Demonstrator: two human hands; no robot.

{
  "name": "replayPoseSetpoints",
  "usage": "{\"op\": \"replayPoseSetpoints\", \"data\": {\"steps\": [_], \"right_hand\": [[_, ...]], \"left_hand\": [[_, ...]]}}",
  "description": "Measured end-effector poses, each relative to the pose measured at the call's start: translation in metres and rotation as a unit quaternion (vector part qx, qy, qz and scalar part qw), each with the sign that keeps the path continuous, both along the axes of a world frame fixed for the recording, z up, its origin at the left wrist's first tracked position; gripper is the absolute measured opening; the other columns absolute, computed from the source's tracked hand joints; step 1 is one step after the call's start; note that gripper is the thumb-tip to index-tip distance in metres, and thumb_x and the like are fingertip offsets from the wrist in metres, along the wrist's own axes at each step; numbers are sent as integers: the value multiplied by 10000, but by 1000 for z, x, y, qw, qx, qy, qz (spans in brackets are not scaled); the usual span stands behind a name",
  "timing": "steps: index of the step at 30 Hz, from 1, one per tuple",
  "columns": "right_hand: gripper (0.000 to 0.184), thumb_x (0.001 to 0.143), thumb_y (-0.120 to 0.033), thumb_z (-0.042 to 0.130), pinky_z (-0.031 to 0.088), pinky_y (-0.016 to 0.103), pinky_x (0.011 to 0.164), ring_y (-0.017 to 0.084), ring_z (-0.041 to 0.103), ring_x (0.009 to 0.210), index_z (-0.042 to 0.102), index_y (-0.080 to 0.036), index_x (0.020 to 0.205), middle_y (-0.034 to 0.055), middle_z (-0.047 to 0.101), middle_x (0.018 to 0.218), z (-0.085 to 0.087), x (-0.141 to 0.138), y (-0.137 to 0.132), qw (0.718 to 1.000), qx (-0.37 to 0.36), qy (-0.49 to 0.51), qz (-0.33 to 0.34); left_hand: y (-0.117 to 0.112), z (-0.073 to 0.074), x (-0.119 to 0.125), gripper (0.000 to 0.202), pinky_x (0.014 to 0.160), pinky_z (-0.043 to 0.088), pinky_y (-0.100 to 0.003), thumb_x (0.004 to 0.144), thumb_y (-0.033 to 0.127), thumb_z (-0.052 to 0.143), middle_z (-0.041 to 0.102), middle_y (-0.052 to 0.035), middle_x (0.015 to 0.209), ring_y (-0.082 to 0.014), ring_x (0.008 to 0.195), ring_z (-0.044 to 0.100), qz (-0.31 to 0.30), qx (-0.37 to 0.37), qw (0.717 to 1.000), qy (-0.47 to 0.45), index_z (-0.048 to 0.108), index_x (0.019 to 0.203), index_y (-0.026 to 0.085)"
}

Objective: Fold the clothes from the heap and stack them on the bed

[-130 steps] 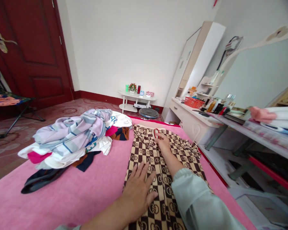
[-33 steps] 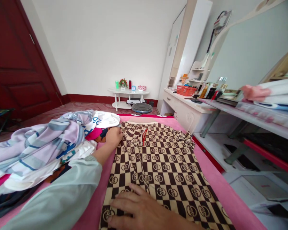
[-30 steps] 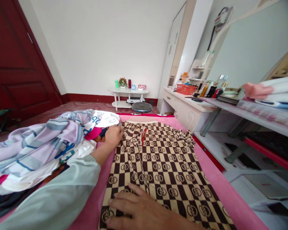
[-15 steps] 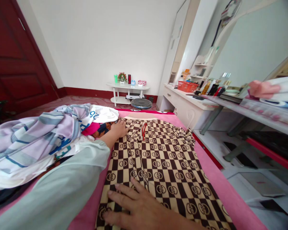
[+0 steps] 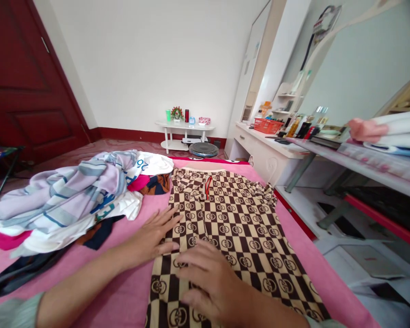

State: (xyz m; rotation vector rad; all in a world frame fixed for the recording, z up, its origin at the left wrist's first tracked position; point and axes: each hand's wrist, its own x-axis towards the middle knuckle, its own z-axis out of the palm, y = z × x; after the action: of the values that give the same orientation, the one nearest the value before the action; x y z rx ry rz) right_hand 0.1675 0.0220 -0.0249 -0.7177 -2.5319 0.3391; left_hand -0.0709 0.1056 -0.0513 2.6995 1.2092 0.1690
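Observation:
A brown and beige checkered shirt with a ring-like print lies spread on the pink bed cover, its collar end away from me. A red and dark striped trim marks the neck opening. My left hand rests at the shirt's left edge, fingers stretched out and apart. Over the lower middle of the shirt is my right hand, a little blurred, with its fingers spread; I cannot tell whether it touches the cloth. Neither hand grips anything.
A heap of clothes lies on the bed to the left. On the right stand a white dressing table and a shelf with metal legs. Beyond the bed is a small white table near a round dark object.
My left hand has come back toward me from the shirt's upper left shoulder along its left edge. My right hand has shifted slightly up and right over the shirt.

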Motion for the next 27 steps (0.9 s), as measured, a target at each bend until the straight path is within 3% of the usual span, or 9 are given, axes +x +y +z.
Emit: {"op": "replayPoseSetpoints", "data": {"steps": [3,5,12,14,17,19,21,24,27], "right_hand": [[296,879,-290,488,316,413,1055,197,468,1167,566,-200,1150,82,558,1247,-5,-3,-1,988,-29,9,-152],[386,861,-308,509,290,439,1079,227,393,1250,530,-199,1231,91,483,1344,-11,-5,0,979,-39,-22,-200],[548,925,-447,388,142,462,1147,222,203,1392,335,-221,1421,73,267,1516,-9,3,-8,978,-83,-108,-160],[586,921,-464,393,123,475,1146,228,173,1404,287,-226,1446,74,212,1535,-5,6,-11,978,-102,-113,-145],[586,847,-423,548,208,460,1122,247,272,1367,413,-228,1384,74,306,1501,1,6,-8,982,-118,-74,-128],[424,814,-328,596,340,405,1052,216,459,1232,582,-231,1226,56,515,1354,3,9,3,982,-141,-11,-126],[272,833,-258,550,444,355,939,173,589,1029,663,-218,1077,37,656,1129,6,21,22,969,-172,74,-164],[243,833,-232,509,482,339,868,170,621,913,674,-174,1002,56,683,1001,11,65,61,926,-149,171,-303],[289,768,-196,551,452,324,909,183,609,946,650,-156,1036,91,643,1083,15,129,98,855,-43,139,-498]], "left_hand": [[-20,9,-10,877,1125,122,-523,754,656,542,53,-87,1558,-308,1419,38,34,-46,998,19,196,1472,290],[-33,17,-10,1010,1123,124,-524,643,641,661,14,-91,1557,-324,1416,18,32,-72,997,22,196,1470,295],[-69,48,-1,1287,1093,99,-593,353,528,822,142,-135,1540,-417,1386,128,-47,-147,984,87,230,1466,266],[-72,63,7,1043,1083,176,-587,372,474,830,402,-131,1445,-418,1304,351,-43,-131,986,97,487,1339,285],[-61,78,27,256,945,425,-489,710,441,633,722,-67,947,-307,952,645,19,-106,992,61,737,876,276],[-46,74,44,254,858,488,-389,821,328,489,723,-54,895,-250,897,661,64,-72,995,-11,729,868,260],[-30,58,58,350,922,462,-351,828,283,475,639,-71,1194,-234,1087,594,86,-24,992,-87,649,1129,244],[-15,22,73,571,1076,321,-416,852,426,477,328,-104,1492,-266,1344,343,102,-2,990,-102,433,1380,212],[-13,-7,79,607,1138,145,-491,894,544,346,226,-83,1531,-273,1412,160,106,24,992,-71,369,1421,244]]}}
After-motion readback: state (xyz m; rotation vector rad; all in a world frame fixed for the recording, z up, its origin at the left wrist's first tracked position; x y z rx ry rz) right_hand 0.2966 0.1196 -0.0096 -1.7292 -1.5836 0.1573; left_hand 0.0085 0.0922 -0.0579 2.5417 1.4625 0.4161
